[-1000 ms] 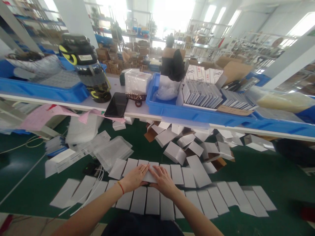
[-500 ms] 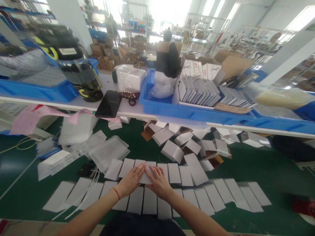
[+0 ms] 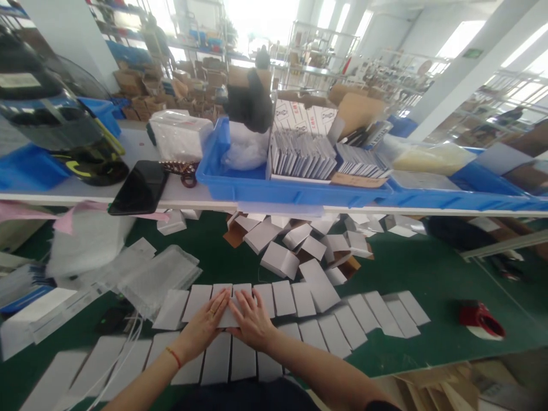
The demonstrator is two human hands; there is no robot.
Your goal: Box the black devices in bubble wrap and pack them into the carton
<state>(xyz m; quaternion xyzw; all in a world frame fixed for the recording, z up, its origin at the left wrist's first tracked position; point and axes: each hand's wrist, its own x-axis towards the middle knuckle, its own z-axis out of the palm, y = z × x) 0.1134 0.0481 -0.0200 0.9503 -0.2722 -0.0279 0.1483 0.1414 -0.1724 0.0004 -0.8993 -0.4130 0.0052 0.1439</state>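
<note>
Left hand (image 3: 209,317) and right hand (image 3: 252,319) side by side, fingers outstretched on a white box (image 3: 227,322) in the back row (image 3: 283,298), front row (image 3: 243,358) looks closed, probably done, loose heap (image 3: 279,260) behind on the green worktop (image 3: 411,265) gapes, seemingly left

We see one plain white box (image 3: 226,321), small and oblong, with flat, unmarked faces where visible. Its top is partly covered by both hands (image 3: 210,315) (image 3: 252,323), so we can't make out its full outline. Near edge faces us, with a dark strip beneath it. It sits at the middle of the back row of similar white boxes (image 3: 283,298), just behind the front row (image 3: 244,358). We can't tell whether it rests on its neighbours or is lifted slightly. Top looks roughly level, and we spot no open flap on the visible part.
</note>
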